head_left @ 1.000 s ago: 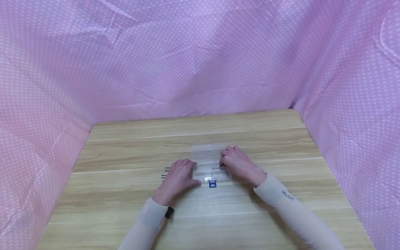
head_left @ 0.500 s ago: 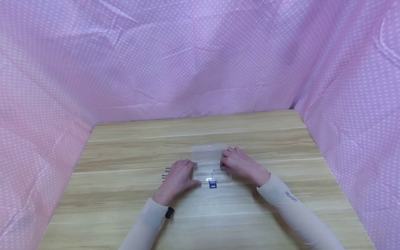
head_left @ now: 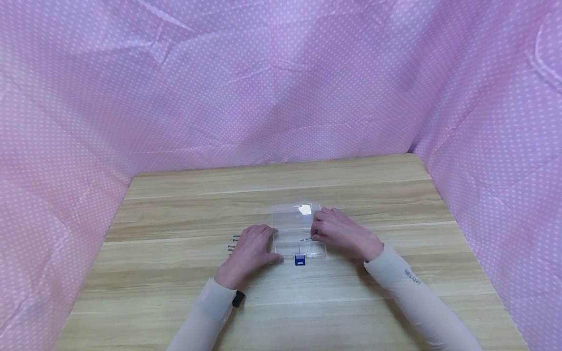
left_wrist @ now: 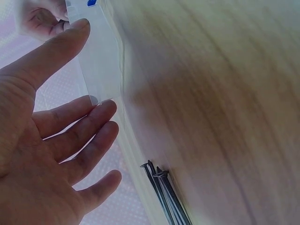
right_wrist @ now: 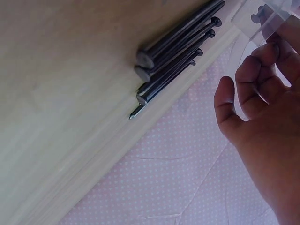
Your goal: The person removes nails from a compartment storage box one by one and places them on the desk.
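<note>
A clear plastic box (head_left: 286,250) with a blue-and-white tag (head_left: 300,260) at its front lies on the table, its lid (head_left: 290,214) folded back. My left hand (head_left: 250,251) holds the box's left end, thumb at the near corner and forefinger at the far one. Its other fingers are spread in the left wrist view. My right hand (head_left: 340,231) pinches a thin nail (head_left: 305,239) over the box's right half, the shank pointing left. In the right wrist view the nail's head (right_wrist: 256,17) shows through the clear plastic.
Several dark nails (left_wrist: 171,197) lie on the wooden table (head_left: 281,317) left of my left hand. Another group of nails (right_wrist: 176,51) lies by my right hand, hidden in the head view. Pink dotted cloth (head_left: 272,97) hangs around the table's back and sides.
My right hand has shifted slightly right and towards me, still pinching the nail. The box has moved a little to the right, and a bright reflection now shows on its lid.
</note>
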### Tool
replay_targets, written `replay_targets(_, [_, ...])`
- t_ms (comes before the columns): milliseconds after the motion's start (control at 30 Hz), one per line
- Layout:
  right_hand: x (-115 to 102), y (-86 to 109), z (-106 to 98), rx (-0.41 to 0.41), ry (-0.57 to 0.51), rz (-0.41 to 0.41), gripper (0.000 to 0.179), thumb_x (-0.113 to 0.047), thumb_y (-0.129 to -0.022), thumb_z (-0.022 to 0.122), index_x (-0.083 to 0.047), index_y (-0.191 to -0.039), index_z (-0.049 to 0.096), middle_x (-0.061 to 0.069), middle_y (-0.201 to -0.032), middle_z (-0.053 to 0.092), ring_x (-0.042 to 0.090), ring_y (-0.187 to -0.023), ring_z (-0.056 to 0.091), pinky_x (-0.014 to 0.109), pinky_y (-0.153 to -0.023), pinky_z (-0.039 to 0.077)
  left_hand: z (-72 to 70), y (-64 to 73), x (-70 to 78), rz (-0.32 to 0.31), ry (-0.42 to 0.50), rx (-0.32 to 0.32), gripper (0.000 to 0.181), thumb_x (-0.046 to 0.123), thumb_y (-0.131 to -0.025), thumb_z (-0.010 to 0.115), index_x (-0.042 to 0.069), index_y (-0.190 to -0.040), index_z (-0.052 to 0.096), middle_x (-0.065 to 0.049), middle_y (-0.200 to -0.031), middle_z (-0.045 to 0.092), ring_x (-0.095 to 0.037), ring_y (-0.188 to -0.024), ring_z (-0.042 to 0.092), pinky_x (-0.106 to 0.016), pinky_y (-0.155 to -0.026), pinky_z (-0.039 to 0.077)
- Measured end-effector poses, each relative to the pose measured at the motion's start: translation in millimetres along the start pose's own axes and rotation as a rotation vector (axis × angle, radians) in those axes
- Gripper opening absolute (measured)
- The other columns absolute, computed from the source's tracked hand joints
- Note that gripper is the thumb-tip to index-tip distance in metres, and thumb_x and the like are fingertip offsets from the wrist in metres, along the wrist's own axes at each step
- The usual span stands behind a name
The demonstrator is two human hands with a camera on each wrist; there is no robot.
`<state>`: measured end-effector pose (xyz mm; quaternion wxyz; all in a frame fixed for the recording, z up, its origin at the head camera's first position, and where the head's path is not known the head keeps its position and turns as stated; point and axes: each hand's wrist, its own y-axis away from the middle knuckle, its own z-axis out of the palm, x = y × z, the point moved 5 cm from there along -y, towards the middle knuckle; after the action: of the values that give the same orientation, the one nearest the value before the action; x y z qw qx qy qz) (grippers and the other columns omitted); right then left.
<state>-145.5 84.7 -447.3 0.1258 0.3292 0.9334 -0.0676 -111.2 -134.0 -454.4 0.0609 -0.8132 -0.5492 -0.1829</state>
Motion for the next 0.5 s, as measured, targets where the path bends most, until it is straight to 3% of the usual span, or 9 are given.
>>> replay_targets(500, [1.2, 1.4, -2.0, 0.05, -0.011, -0.022, 0.006, -0.02, -0.098, 0.072, -0.016, -0.098, 0.076, -0.007, -0.093, 0.056, 0.015, -0.089, 0.051, 0.034, -0.081, 0.048, -2.6, -0.1, -2.3, 0.013, -0.013, 0.01, 0.07, 0.042, -0.077, 0.092, 0.002, -0.129, 0.067, -0.013, -0.123, 0.07, -0.033, -0.12, 0.061, -0.053, -0.114, 0.041])
